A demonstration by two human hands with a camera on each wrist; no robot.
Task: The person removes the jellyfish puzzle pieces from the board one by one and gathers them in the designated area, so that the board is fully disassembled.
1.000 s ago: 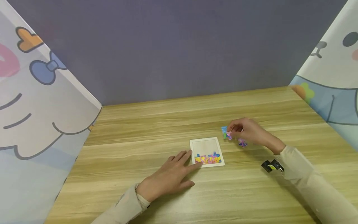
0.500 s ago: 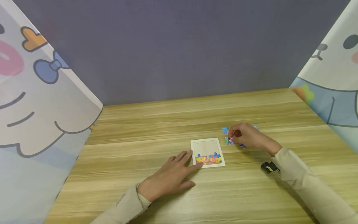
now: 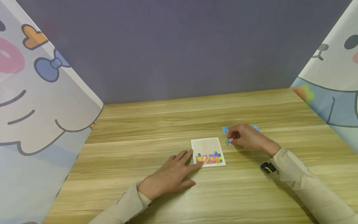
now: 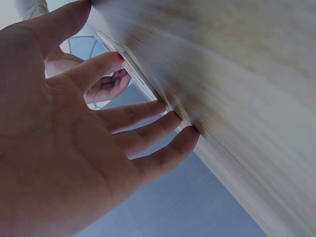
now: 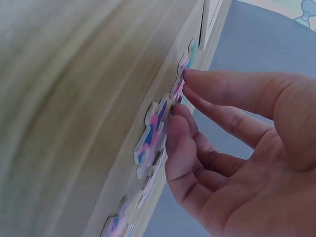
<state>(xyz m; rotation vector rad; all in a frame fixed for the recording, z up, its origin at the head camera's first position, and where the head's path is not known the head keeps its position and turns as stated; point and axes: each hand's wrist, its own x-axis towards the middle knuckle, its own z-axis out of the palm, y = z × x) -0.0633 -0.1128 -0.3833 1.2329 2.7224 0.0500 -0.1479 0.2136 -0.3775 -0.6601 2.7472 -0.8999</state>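
Observation:
A white square puzzle frame (image 3: 208, 143) lies on the table, with a row of colourful puzzle pieces (image 3: 214, 158) along its near side. My left hand (image 3: 170, 177) rests at its left and lower edges with the fingers spread. To the right of the frame my right hand (image 3: 246, 137) bends over loose pieces. Its thumb and a fingertip pinch a small puzzle piece (image 5: 180, 71) close to the tabletop in the right wrist view. Beside the curled fingers lies a pink and blue piece (image 5: 150, 133). The hand hides some pieces from the head view.
Blue pieces lie behind the right hand, one at its left (image 3: 225, 129) and one at its right (image 3: 255, 128). A small black object (image 3: 268, 167) shows next to the right sleeve. A grey panel (image 3: 179, 53) stands along the table's far edge, with printed panels at both sides.
The right hand has brought a green and pink piece down nearer the frame. A dark purple piece below that hand has gone out of sight. My left hand has stayed put.

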